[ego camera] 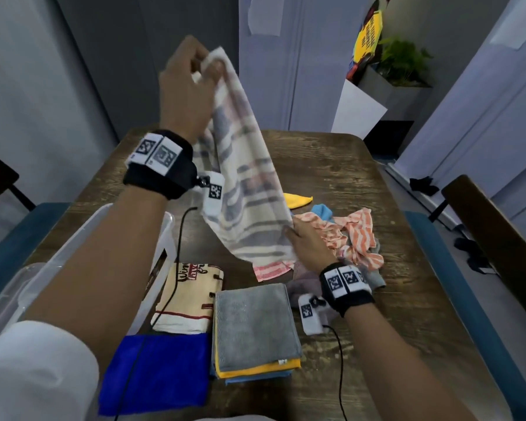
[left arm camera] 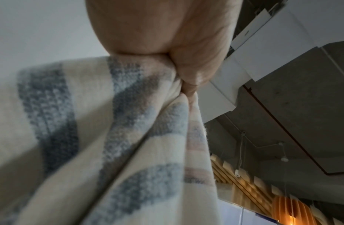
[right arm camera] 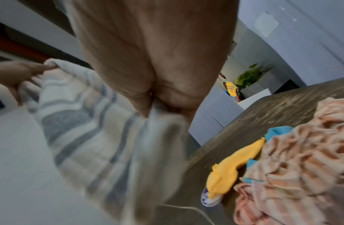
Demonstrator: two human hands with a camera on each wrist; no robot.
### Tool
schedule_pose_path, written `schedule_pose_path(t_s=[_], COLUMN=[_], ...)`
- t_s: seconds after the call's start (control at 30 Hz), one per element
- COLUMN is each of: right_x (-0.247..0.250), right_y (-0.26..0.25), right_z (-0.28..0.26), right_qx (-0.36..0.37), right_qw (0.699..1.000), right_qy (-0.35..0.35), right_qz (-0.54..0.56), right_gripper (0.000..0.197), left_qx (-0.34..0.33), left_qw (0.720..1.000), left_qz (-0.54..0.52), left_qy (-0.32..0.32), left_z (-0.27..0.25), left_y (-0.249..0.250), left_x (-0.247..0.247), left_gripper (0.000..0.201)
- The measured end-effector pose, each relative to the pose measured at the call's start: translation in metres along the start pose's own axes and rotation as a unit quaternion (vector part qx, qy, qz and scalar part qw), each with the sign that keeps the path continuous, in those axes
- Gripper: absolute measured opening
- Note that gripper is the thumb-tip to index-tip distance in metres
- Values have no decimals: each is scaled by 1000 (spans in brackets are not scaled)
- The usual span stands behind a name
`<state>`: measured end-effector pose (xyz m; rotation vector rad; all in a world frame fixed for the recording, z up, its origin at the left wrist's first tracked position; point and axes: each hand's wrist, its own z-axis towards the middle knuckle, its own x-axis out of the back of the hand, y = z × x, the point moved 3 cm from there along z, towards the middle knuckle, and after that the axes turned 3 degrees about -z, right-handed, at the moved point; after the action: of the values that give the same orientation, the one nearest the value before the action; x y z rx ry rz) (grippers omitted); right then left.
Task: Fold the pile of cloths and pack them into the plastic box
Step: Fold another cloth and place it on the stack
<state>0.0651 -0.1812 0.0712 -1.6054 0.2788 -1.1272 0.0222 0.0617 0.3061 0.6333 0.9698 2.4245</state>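
Note:
A cream cloth with grey-blue and pink stripes (ego camera: 249, 189) hangs in the air over the table. My left hand (ego camera: 192, 83) pinches its top corner high up; the left wrist view shows the striped cloth (left arm camera: 109, 137) bunched in that hand (left arm camera: 186, 73). Lower down, my right hand (ego camera: 304, 241) grips the cloth's right edge, and the striped cloth (right arm camera: 101, 137) runs from this hand (right arm camera: 163, 105) up to the other. An unfolded pile with an orange-striped cloth (ego camera: 353, 238) lies right of it. The clear plastic box (ego camera: 73, 241) stands at the left.
Folded cloths lie near me: a grey one on a stack (ego camera: 255, 323), a cream printed one (ego camera: 189, 299) and a blue one (ego camera: 155, 372). A yellow cloth (ego camera: 296, 200) and a light blue one (ego camera: 322, 212) lie mid-table. Chairs flank the wooden table (ego camera: 362, 177).

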Motion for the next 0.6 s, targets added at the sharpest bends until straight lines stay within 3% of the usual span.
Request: schedule_pose_path(t_s=[0.17,0.3,0.4,0.6], right_x=[-13,-25,-29,-23], right_y=[31,60,79,54], right_z=[-13,-12,-15,-30], right_qx=[-60,-108,-149,-170], right_qw=[997,981,980,971], right_qy=[-41,-118,-128,-129], right_qz=[-40,-110,-22,104], right_gripper=[20,27,24,24], left_qx=[-1,1,1,5], left_qw=[1000,1000,1000,1000], left_qz=[8,1,-1,-15], left_qy=[9,13,14,13], left_z=[9,3,3,2], left_y=[-4,-13,-15,-17], left_x=[5,1,2,-2], left_gripper=[23,22,19,18])
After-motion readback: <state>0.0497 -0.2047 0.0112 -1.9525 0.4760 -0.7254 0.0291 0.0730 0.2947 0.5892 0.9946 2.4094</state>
